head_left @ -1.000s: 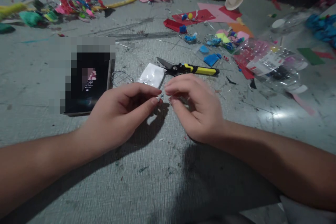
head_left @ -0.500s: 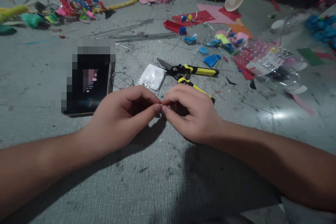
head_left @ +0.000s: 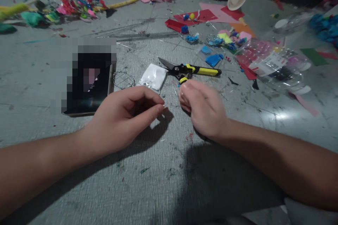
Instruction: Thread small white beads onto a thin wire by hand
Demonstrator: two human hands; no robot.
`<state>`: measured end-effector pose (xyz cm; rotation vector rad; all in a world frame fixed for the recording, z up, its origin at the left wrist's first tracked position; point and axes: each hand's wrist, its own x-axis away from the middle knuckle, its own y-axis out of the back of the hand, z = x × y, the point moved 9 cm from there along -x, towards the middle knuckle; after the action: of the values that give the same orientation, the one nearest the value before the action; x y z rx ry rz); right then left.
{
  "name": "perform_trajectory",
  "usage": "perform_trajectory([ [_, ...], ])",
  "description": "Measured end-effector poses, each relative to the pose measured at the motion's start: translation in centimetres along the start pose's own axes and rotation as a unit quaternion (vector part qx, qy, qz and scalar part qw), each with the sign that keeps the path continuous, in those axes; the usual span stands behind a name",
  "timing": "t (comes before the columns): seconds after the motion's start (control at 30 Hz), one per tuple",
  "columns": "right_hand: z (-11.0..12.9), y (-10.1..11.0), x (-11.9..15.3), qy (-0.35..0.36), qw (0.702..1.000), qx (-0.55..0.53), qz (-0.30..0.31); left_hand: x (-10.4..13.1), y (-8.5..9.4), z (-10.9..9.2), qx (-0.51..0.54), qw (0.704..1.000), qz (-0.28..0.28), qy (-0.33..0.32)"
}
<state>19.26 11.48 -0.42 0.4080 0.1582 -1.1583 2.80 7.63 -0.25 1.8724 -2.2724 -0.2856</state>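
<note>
Left hand (head_left: 126, 116): thumb and forefinger pinch tiny bit (head_left: 164, 105) at tips | right hand (head_left: 204, 109): fingers curled closed, contents hidden | pouch (head_left: 154, 76) beyond left fingertips | pruners (head_left: 190, 68) just beyond right fingers

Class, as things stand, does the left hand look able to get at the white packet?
Probably yes: the white packet lies just beyond the left hand, and nothing seems to cover its middle. The fingers seem pinched on something tiny, though, so might need freeing first.
</note>
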Motion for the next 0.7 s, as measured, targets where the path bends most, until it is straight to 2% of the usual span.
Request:
perform_trajectory([
  [0.13,2.7,-1.0,-0.1,0.103,0.988,0.109,0.041,-0.2,0.4,0.4,0.049,0.998,-0.035,0.009],
  [0.27,3.6,-0.9,0.1,0.155,0.98,0.118,0.026,-0.3,0.7,0.4,0.054,0.997,-0.052,0.008],
  [0.53,3.3,-1.2,0.3,0.155,0.979,0.125,0.044,-0.2,0.3,0.0,0.032,0.999,-0.021,0.011],
  [0.6,3.0,-0.9,0.2,0.129,0.983,0.126,0.026,-0.1,0.3,0.2,0.027,0.999,-0.016,0.017],
  [0.7,1.6,0.0,0.0,0.049,0.996,0.077,-0.018,0.0,0.5,0.5,0.033,0.999,-0.025,0.025],
])
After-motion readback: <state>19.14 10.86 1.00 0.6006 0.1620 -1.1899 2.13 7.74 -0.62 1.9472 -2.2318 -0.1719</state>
